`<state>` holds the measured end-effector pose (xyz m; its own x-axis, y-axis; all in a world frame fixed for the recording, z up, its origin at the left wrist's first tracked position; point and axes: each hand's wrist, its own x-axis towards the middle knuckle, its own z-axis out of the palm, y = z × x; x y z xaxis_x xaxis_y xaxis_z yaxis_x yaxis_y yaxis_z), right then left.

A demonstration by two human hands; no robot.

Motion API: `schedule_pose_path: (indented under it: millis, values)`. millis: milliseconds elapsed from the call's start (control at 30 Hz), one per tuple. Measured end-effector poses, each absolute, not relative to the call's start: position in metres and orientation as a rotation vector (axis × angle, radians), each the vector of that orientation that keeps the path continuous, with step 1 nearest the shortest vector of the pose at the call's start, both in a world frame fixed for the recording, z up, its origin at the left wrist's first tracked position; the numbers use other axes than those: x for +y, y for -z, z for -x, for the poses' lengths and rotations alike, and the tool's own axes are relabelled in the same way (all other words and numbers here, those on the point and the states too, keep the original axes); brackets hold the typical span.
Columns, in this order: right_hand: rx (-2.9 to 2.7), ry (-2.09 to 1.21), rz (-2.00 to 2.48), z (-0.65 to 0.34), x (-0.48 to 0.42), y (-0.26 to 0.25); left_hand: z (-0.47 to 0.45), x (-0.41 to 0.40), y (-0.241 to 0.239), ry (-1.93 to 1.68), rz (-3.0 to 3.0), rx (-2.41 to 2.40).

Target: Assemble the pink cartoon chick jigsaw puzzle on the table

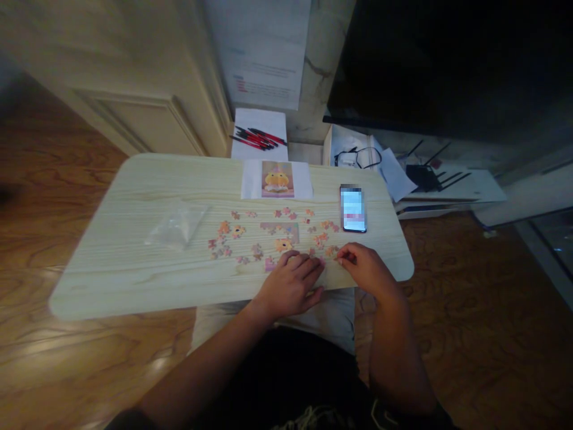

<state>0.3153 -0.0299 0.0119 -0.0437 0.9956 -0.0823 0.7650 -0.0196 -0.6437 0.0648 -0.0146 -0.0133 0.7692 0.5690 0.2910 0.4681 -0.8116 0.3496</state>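
Observation:
Loose jigsaw pieces [233,236] in orange, pink and purple lie scattered on a pale wooden table [134,263]. A partly joined patch [280,233] sits in their midst. My left hand [293,283] rests flat near the front edge, fingers stretched over some pieces. My right hand [364,269] is beside it, fingertips pinched together at a small piece [332,251]. A printed picture of a yellow duck [277,179] lies at the far edge.
A phone [353,208] with a lit screen lies right of the pieces. A clear plastic bag [176,227] lies at left. Red and black pens [257,138] rest on paper behind the table. A low shelf with cables and a router [432,176] stands at right.

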Motion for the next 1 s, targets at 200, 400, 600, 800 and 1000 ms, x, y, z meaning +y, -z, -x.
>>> schedule_pose_path:
  millis: [200, 400, 600, 800, 1000]
  values:
    - [-1.876, -0.798, 1.756, -0.302, -0.026, -0.010, -0.066, -0.014, 0.011, -0.530, -2.687, 0.858]
    - [-1.943, -0.716, 1.769, -0.294, -0.023, -0.013, -0.067, -0.015, 0.010, -0.506, -2.673, 0.880]
    - [-1.946, -0.712, 1.780, -0.291, -0.022, -0.010, -0.067, -0.015, 0.012, -0.509, -2.698, 0.874]
    - [-1.832, -0.695, 1.767, -0.294, -0.024, -0.010, -0.066, -0.015, 0.010, -0.559, -2.716, 0.863]
    - [-1.832, -0.711, 1.797, -0.299, -0.026, -0.012, -0.060, -0.018, 0.013, -0.648, -2.771, 0.665]
